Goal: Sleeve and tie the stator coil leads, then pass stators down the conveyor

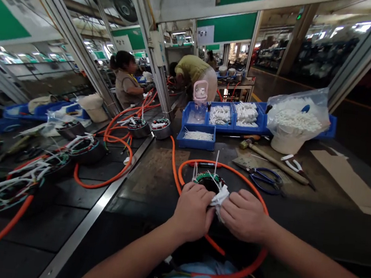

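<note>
A round motor stator (pixel 213 177) with green winding ends and upright white ties stands on the bench close in front of me. At its near side is a bundle of white sleeved wires (pixel 221 196). My left hand (pixel 194 210) is closed at the stator's near left rim, its fingertips on the left end of the white bundle. From the other side, my right hand (pixel 243 213) has its fingers closed round the bundle. Both hands hide the stator's lower part. An orange cable (pixel 251 174) loops around the stator and passes beneath my forearms.
Right of the stator lie scissors (pixel 265 179), a wooden-handled hammer (pixel 277 163), pliers (pixel 297 165) and cardboard (pixel 350 180). Blue bins (pixel 195 143) of white tubes stand behind, beside a bagged bucket (pixel 286 141). Several stators (pixel 88 148) line the left conveyor; people (pixel 195 71) work beyond.
</note>
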The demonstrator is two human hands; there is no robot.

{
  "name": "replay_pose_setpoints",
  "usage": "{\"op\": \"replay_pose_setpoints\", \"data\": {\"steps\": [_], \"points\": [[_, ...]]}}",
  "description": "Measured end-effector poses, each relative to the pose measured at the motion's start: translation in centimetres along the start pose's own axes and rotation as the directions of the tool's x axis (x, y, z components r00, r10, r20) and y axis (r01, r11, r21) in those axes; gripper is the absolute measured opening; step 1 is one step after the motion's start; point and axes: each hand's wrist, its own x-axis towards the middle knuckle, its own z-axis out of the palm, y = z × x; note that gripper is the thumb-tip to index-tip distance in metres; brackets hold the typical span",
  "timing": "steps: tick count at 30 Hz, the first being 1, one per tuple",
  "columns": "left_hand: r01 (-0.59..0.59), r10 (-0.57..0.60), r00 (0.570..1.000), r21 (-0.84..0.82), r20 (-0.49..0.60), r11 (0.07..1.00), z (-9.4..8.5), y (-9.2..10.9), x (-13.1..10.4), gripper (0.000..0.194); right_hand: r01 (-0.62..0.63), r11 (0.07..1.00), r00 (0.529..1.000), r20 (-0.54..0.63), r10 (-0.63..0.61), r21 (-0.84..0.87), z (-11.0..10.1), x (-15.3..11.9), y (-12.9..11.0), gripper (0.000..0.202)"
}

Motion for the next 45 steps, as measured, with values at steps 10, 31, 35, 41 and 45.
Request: {"op": "replay_pose_setpoints", "data": {"steps": [10, 31, 35, 41, 45], "points": [[-0.126, 0.125, 0.992, 0.143, 0.014, 0.982, 0.7, -1.0, 0.2, 0.041, -0.258, 0.852, 0.948, 0.291, 0.131, 0.455, 0.4, 0.8, 2.6, 0.012], [-0.308, 0.292, 0.944, 0.093, 0.155, 0.947, -2.5, -3.6, 0.5, 0.018, -0.529, 0.763, 0.842, 0.342, 0.417, 0.372, 2.8, -0.2, 3.9, 0.021], [-0.270, 0.249, 0.956, 0.140, 0.153, 0.952, -1.4, -3.4, 1.1, 0.018, -0.770, 0.614, 0.632, 0.338, 0.698, 0.172, 3.1, -4.0, 9.9, 0.027], [-0.181, 0.169, 0.982, 0.176, 0.078, 0.968, 0.3, -0.6, 1.4, 0.016, -0.919, 0.360, 0.269, 0.412, 0.871, -0.162, 5.8, -7.6, 17.8, 0.029], [-0.143, 0.132, 0.989, 0.194, 0.071, 0.970, 0.5, -0.1, 1.4, 0.048, -0.923, 0.293, 0.171, 0.414, 0.894, -0.250, 7.9, -7.0, 18.8, 0.034]]}}
